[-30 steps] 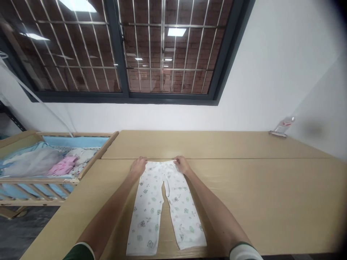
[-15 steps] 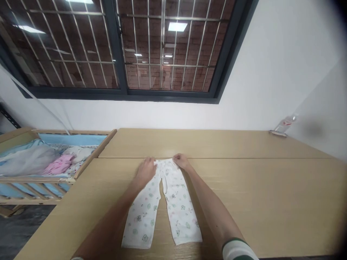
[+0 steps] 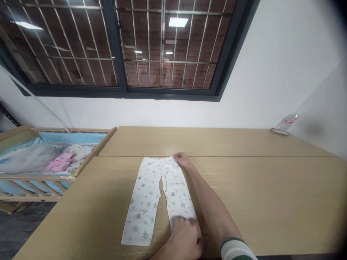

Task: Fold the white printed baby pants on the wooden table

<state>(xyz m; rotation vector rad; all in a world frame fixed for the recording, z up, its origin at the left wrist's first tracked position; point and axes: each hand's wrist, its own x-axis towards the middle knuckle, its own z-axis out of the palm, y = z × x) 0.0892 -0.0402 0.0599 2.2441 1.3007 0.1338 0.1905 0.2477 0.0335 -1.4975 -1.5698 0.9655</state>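
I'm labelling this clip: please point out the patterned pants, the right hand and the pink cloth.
Patterned pants (image 3: 146, 193): head view, picture-left leg.
Right hand (image 3: 182, 159): head view, middle of the hand.
Pink cloth (image 3: 60, 162): head view, its crumpled middle.

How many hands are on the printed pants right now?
2: the left hand lies over the lower part of the pants' right leg; the right hand is at the waistband's right corner.
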